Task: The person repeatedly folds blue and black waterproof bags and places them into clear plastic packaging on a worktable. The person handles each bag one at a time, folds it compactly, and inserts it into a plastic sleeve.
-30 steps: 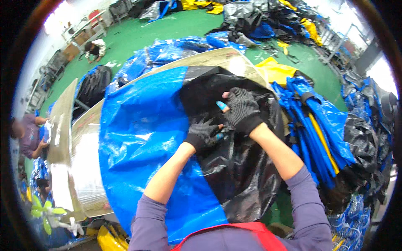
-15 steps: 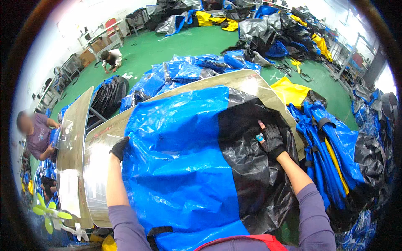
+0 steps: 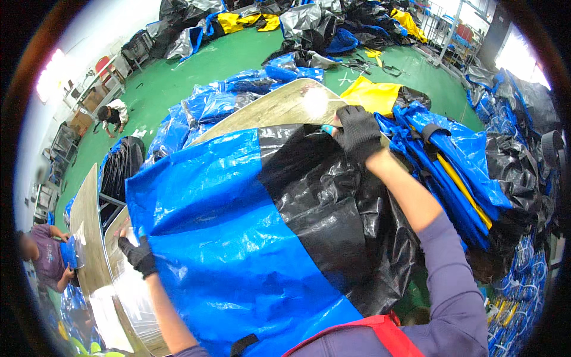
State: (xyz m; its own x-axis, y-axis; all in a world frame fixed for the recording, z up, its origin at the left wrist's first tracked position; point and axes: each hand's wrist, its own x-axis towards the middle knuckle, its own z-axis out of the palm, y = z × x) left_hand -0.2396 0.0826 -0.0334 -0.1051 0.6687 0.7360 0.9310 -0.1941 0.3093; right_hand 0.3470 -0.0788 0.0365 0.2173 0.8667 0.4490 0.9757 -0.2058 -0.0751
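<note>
A large glossy blue-and-black tarpaulin piece lies across the wood-look table in front of me, its near end reaching my body. At its left edge is my left hand, in a black fingerless glove, thumb and fingers apart. My right hand, gloved the same way, is closed on the far black edge near the table's far right corner. Blue wrapping shows at one of its fingertips. Creases run through the black part below this hand. A short black strap shows at the near edge.
Blue plastic-wrapped bundles lie beyond the table. Folded blue tarpaulins and a yellow piece are at the right. Another person stands by a second table at left; someone crouches farther off on the green floor.
My right hand has moved from lying on the black part to its far edge and closed there. My left hand has come nearer me along the left edge. The view has turned right.
</note>
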